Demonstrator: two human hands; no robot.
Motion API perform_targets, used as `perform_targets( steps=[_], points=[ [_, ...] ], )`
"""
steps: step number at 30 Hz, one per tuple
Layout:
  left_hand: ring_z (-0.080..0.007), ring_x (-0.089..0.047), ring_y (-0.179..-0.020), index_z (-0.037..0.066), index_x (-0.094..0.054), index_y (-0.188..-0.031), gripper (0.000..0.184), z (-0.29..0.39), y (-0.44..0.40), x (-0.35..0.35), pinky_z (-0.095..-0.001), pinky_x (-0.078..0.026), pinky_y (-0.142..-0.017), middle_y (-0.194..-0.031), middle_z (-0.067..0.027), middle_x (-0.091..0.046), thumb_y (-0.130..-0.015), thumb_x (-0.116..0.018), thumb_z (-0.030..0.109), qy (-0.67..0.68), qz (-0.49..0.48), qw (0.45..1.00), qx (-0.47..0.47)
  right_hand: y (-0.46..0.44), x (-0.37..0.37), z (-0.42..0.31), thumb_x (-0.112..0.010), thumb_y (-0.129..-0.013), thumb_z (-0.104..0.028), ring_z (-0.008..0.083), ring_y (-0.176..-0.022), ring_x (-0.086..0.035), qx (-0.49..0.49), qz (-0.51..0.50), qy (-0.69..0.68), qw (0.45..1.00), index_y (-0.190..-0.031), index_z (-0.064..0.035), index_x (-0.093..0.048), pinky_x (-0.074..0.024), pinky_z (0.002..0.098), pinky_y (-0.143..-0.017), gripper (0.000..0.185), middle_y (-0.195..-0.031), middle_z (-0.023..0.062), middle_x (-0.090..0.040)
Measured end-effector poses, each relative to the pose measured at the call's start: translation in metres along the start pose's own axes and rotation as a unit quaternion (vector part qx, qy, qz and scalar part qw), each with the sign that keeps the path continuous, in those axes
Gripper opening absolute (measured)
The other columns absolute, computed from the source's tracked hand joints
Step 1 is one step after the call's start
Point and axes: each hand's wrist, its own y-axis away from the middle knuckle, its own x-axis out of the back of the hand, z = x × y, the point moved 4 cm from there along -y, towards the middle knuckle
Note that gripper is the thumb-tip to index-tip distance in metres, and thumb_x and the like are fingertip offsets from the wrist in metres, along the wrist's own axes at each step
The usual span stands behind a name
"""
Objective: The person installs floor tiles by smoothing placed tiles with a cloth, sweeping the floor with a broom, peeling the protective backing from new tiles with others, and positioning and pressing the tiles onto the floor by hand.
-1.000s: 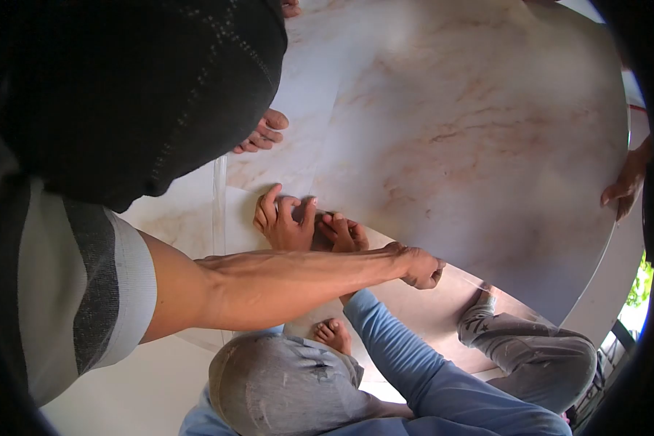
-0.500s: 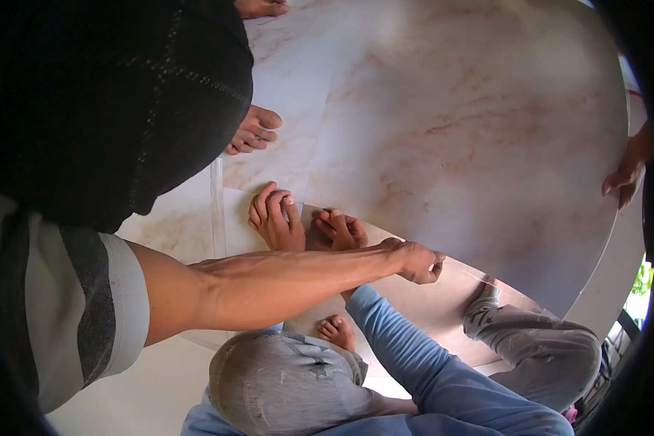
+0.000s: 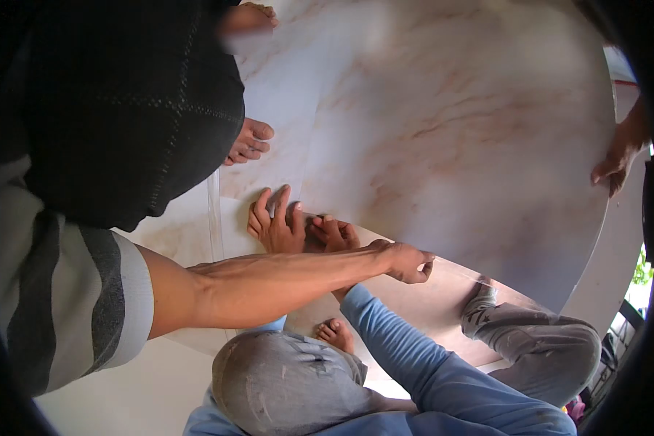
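Observation:
My left hand (image 3: 275, 224) lies at the near corner of a large marble-patterned sheet (image 3: 443, 145), its fingers bent and spread apart. Just to its right, my right hand (image 3: 333, 234) has its fingers curled over the sheet's near edge; the thumb side and wrist are partly hidden. A co-worker's bare forearm (image 3: 291, 283) crosses in front of my wrists from the left. That co-worker's hand (image 3: 408, 261) pinches the same edge, right of my right hand. My blue right sleeve (image 3: 396, 327) passes under the forearm.
Another person's hand (image 3: 614, 171) rests at the sheet's far right edge. The co-worker's striped sleeve (image 3: 87, 305), dark cloth and bare foot (image 3: 248, 142) fill the left. My grey trouser knees (image 3: 283, 378) and bare foot (image 3: 336, 336) are below.
My left fingers have spread a little more. The co-worker's pinching hand appears slightly farther left, and the hand at the far right has shifted slightly left. The view has moved a little.

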Motion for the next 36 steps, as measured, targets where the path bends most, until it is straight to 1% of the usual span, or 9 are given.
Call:
perform_targets(
  steps=[6,8,11,23,24,26,29,31,36],
  points=[
    [-0.0335,-0.037,-0.148,0.022,-0.068,-0.14,0.045,-0.001,-0.006,-0.008,-0.0558,-0.02,-0.119,-0.159,-0.0093,-0.046,-0.098,-0.062,0.039,-0.071,-0.05,0.987,-0.133,0.006,-0.004,-0.004,-0.071,-0.102,-0.029,0.0276,-0.117,-0.068,0.085,-0.038,0.089,0.992,-0.115,0.0012,-0.055,-0.0546,0.0411,-0.101,0.036,-0.119,0.0178,-0.07],
    [-0.0341,-0.031,-0.153,0.022,-0.064,-0.144,0.048,0.0,-0.009,-0.009,-0.0575,-0.016,-0.122,-0.164,-0.0109,-0.041,-0.1,-0.06,0.041,-0.056,-0.072,0.991,-0.097,0.011,-0.008,-0.008,-0.071,-0.102,-0.03,0.0277,-0.12,-0.067,-0.019,-0.002,-0.037,0.999,-0.115,0.0019,-0.054,-0.0542,0.0406,-0.102,0.038,-0.121,0.0184,-0.069],
    [-0.0357,-0.026,-0.156,0.022,-0.058,-0.15,0.052,0.001,-0.007,-0.011,-0.0598,-0.011,-0.125,-0.168,-0.0128,-0.035,-0.103,-0.056,0.044,-0.054,-0.101,0.99,-0.08,0.0,0.001,0.007,-0.071,-0.102,-0.03,0.0277,-0.119,-0.067,0.044,-0.043,-0.021,0.998,-0.114,0.0018,-0.053,-0.0533,0.0401,-0.103,0.038,-0.12,0.0179,-0.069],
    [-0.0362,-0.02,-0.159,0.023,-0.052,-0.155,0.056,-0.004,-0.006,-0.015,-0.0615,-0.007,-0.126,-0.171,-0.014,-0.029,-0.105,-0.053,0.047,-0.079,-0.111,0.986,-0.092,0.005,0.011,0.014,-0.071,-0.102,-0.031,0.023,-0.108,-0.068,0.001,-0.086,0.036,0.996,-0.113,0.0001,-0.059,-0.0525,0.038,-0.095,0.035,-0.117,0.0141,-0.07],
    [-0.0363,-0.019,-0.159,0.024,-0.051,-0.156,0.056,-0.004,-0.006,-0.014,-0.0613,-0.007,-0.126,-0.171,-0.0142,-0.028,-0.105,-0.052,0.048,-0.082,-0.113,0.986,-0.093,0.01,0.016,0.007,-0.071,-0.101,-0.029,0.0255,-0.107,-0.068,0.105,-0.114,0.19,0.969,-0.115,0.001,-0.061,-0.0524,0.0394,-0.095,0.034,-0.116,0.0157,-0.07],
    [-0.0359,-0.019,-0.16,0.021,-0.049,-0.157,0.058,-0.003,-0.006,-0.013,-0.0602,-0.006,-0.126,-0.171,-0.0139,-0.027,-0.106,-0.05,0.048,-0.08,-0.126,0.985,-0.087,0.027,0.025,0.003,-0.07,-0.101,-0.026,0.0305,-0.104,-0.068,0.299,-0.159,0.472,0.814,-0.119,0.0028,-0.063,-0.052,0.0422,-0.094,0.034,-0.114,0.0188,-0.07],
    [-0.035,-0.018,-0.16,0.017,-0.046,-0.159,0.06,-0.002,-0.005,-0.012,-0.0585,-0.005,-0.127,-0.172,-0.0134,-0.026,-0.107,-0.048,0.047,-0.077,-0.127,0.986,-0.08,0.036,0.058,0.019,-0.066,-0.1,-0.02,0.0392,-0.103,-0.066,0.347,-0.187,0.411,0.822,-0.126,0.0044,-0.063,-0.0519,0.0458,-0.093,0.036,-0.111,0.0225,-0.07],
    [-0.0344,-0.017,-0.16,0.014,-0.045,-0.159,0.061,-0.003,-0.005,-0.013,-0.0577,-0.004,-0.127,-0.172,-0.013,-0.025,-0.107,-0.047,0.046,-0.078,-0.128,0.986,-0.077,0.047,0.057,0.007,-0.063,-0.1,-0.017,0.0422,-0.105,-0.066,0.251,-0.228,0.419,0.842,-0.123,0.0039,-0.064,-0.0517,0.0475,-0.093,0.03,-0.111,0.0242,-0.071],
    [-0.0339,-0.017,-0.16,0.013,-0.043,-0.16,0.062,-0.006,-0.006,-0.013,-0.0575,-0.004,-0.127,-0.173,-0.0125,-0.024,-0.107,-0.048,0.045,-0.083,-0.133,0.984,-0.08,0.07,0.052,-0.013,-0.062,-0.098,-0.015,0.0472,-0.108,-0.063,0.238,-0.241,0.508,0.792,-0.115,0.0048,-0.066,-0.0514,0.0503,-0.093,0.026,-0.113,0.0284,-0.068]
  ],
)
